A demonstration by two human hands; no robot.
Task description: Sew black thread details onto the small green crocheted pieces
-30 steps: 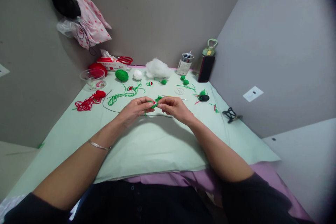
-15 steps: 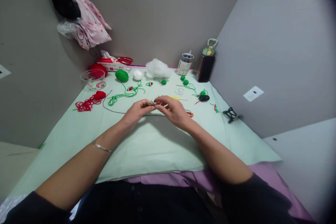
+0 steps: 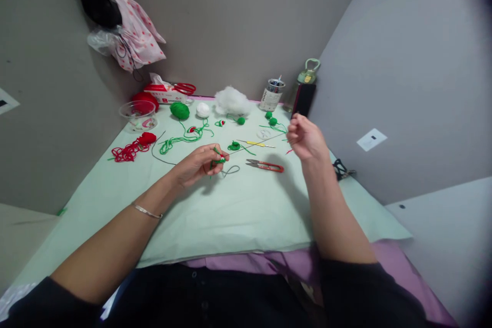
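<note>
My left hand [image 3: 197, 166] pinches a small green, red and white crochet piece [image 3: 220, 159] over the middle of the table. A dark thread [image 3: 255, 145] stretches from that piece up to my right hand [image 3: 306, 138], whose fingers are closed on it. Whether a needle is also between those fingertips is hidden. Between the hands lie orange-handled thread snips [image 3: 269, 166], a yellow crochet hook [image 3: 257, 144] and a small green crochet bit [image 3: 233, 146] with a yarn tail. A loose loop of dark thread rests below the piece.
Red yarn [image 3: 132, 148], a green yarn ball [image 3: 179, 110], a white ball [image 3: 202, 109] and fluffy stuffing [image 3: 231, 101] sit towards the back. A clear tub [image 3: 138, 122] stands left. Behind my right hand are a tin [image 3: 272, 96], a bottle [image 3: 307, 73] and a phone [image 3: 304, 98].
My right hand has moved away from the left, up and to the right, drawing the thread out straight. The snips and green bit are now uncovered. My left hand stays nearly in place.
</note>
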